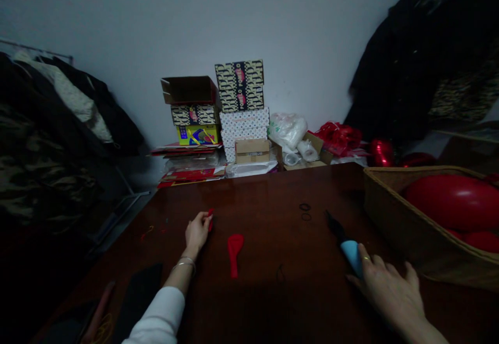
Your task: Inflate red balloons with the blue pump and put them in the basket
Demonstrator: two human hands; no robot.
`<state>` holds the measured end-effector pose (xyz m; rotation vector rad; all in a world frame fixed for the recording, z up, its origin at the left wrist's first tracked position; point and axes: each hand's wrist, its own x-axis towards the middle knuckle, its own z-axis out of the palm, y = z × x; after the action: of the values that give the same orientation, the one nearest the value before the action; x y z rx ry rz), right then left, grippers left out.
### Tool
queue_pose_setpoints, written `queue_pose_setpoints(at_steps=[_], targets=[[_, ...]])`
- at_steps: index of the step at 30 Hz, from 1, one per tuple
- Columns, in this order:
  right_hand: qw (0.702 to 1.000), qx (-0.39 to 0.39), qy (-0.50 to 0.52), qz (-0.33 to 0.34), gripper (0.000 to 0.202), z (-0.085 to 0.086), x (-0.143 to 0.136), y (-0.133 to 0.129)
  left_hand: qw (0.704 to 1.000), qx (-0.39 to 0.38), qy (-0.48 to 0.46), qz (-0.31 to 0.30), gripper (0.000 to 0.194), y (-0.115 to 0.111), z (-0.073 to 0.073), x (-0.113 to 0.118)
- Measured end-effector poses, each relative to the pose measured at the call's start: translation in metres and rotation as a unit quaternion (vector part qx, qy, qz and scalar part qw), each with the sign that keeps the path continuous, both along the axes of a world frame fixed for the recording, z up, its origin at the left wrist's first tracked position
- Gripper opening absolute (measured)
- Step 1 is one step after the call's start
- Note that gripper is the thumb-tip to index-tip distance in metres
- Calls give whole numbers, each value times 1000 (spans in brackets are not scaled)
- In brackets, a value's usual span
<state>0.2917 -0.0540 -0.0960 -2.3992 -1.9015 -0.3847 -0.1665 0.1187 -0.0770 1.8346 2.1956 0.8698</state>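
On the left, my left hand [197, 234] pinches a small red piece, probably a flat balloon [210, 221], just above or against the table. A second uninflated red balloon [234, 253] lies flat to the right of that hand. My right hand [390, 287] has its thumb and index finger on either side of the near end of a light-blue hand pump [352, 255]. The pump's black nozzle [334, 224] points away from me. The other fingers of this hand are spread, and the palm hides part of the pump's end.
A woven basket [393, 229] with inflated red balloons [456, 201] stands at the right. Dark rings [305, 207] lie mid-table [268, 198]. At the left are a black flat item [138, 294] and red-yellow scraps [147, 233]. Stacked boxes [239, 87] stand behind.
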Motion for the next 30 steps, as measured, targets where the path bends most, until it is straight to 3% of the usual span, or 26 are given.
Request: queue_pose_setpoints(at_steps=[4,7,10,13,15,23,30], targets=[[999,-39,22,-15,56,6,-5,0,988,33,-124,-85,24,-22,5,26],[999,-23,41,18,56,20,-16,-4,978,53,-164,-119,27,-40,7,44],[984,-4,124,131,62,39,-33,-14,975,60,-158,-145,25,-57,9,58],[935,-31,227,269,66,55,-47,-27,971,39,-157,-178,21,-75,14,69],[915,-52,251,311,66,62,-54,-34,971,27,-138,-194,20,-86,21,74],[890,-117,268,349,73,72,-58,-46,973,33,-30,-227,27,-119,59,68],[887,-121,273,353,72,73,-67,-51,977,20,-24,-210,27,-130,62,64]])
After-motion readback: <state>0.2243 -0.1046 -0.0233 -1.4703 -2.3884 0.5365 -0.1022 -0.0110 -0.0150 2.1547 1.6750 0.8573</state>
